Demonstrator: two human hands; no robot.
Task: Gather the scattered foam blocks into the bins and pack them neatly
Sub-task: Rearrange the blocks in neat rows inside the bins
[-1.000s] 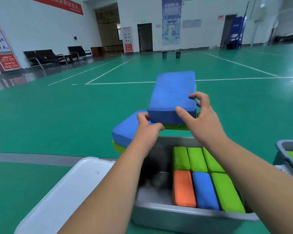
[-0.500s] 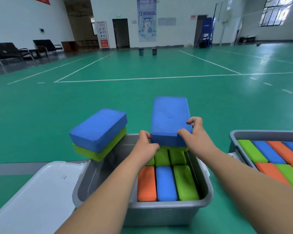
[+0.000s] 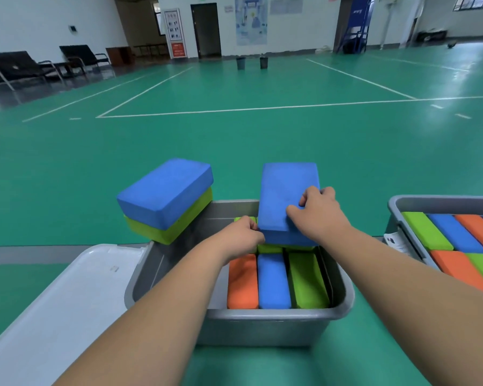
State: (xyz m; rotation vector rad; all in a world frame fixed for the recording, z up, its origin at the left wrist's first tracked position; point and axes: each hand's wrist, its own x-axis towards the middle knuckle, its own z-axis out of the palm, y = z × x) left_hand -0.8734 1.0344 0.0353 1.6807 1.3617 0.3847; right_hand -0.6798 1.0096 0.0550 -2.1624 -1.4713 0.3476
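A large blue foam block [image 3: 282, 190] hangs over the far end of the grey bin [image 3: 262, 316]. My right hand [image 3: 318, 215] grips its near right corner, and my left hand [image 3: 240, 235] holds its near left corner. A green block shows just under it. In the bin, an orange block [image 3: 241, 280], a blue block [image 3: 272, 280] and a green block [image 3: 307, 280] stand on edge side by side, with more green ones behind them. A blue block [image 3: 165, 190] stacked on a yellow-green block [image 3: 176, 221] leans on the bin's far left corner.
A white lid [image 3: 59, 299] lies left of the bin. A second grey bin [image 3: 418, 203] at the right holds rows of green, blue and orange blocks. Green court floor with white lines stretches ahead; black chairs stand at the far left wall.
Both hands have brought the blue block down and nearer, from held high over the floor to just above the bin's far end. The view has swung right, showing more of the second bin.
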